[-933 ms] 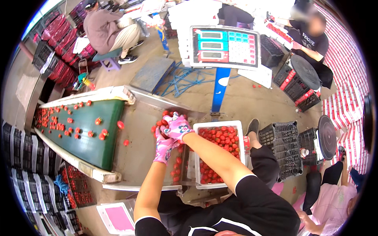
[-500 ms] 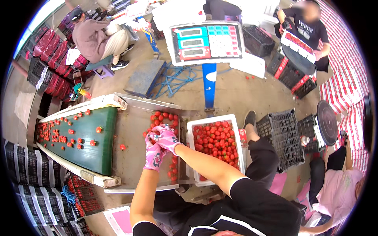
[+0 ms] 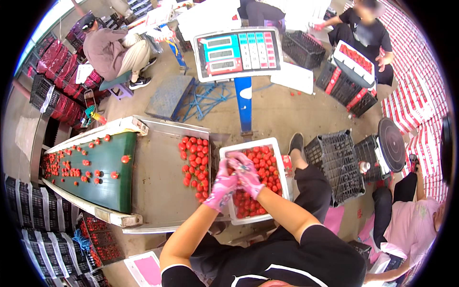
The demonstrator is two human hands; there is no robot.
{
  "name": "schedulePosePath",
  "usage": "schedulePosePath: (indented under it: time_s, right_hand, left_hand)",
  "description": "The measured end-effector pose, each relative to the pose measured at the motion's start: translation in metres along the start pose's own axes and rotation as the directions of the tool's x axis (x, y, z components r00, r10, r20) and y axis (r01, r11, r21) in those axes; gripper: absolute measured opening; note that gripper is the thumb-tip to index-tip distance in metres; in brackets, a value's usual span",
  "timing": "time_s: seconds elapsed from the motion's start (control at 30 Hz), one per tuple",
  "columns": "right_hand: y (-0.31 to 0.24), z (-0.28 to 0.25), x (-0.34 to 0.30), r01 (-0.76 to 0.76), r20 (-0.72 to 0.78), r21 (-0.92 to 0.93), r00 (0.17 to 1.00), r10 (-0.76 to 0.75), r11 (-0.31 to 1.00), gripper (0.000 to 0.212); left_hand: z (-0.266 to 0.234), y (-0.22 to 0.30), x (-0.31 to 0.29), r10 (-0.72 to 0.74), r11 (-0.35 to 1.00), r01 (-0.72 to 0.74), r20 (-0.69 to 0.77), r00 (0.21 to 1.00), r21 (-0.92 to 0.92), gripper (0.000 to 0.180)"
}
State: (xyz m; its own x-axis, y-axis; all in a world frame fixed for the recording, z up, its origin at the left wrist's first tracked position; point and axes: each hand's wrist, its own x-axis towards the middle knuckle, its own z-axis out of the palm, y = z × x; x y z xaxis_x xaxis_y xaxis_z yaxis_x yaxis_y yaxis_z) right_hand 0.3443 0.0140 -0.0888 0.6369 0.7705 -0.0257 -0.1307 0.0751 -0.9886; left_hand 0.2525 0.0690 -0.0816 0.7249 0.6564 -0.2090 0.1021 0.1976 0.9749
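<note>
Both my hands wear pink gloves with a flower print. Above the left part of a white crate full of red cherry tomatoes, my left hand and my right hand are cupped against each other, fingers closed. What lies between the palms is hidden. Just left of the crate, a pile of cherry tomatoes rests along the right side of a metal tray. Scattered tomatoes lie on the green conveyor belt, which meets the tray's left edge.
Beyond the crate stands a weighing scale's display on a blue post. Black plastic crates stand right of my leg. Co-workers sit at far left, far right and lower right. Strapped black crates are stacked at left.
My hands have moved right, together, from the tomato pile on the tray to over the white crate. The lone tomato mid-tray is gone. The far-right co-worker's hands have come off their box.
</note>
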Motion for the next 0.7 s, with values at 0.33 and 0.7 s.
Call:
schedulePosePath:
  time_s: [0.33, 0.7]
  right_hand:
    - [-0.021, -0.067, -0.028, -0.089, 0.080, -0.587, 0.983, 0.167, 0.805, 0.038]
    - [0.055, -0.115, -0.047, -0.220, -0.100, -0.081, 0.972, 0.212, 0.972, 0.027]
  left_hand:
    - [-0.015, 0.084, -0.043, 0.175, 0.483, -0.137, 0.058, 0.983, 0.865, 0.045]
    - [-0.105, 0.058, -0.096, -0.042, 0.004, -0.073, 0.073, 0.996, 0.997, 0.097]
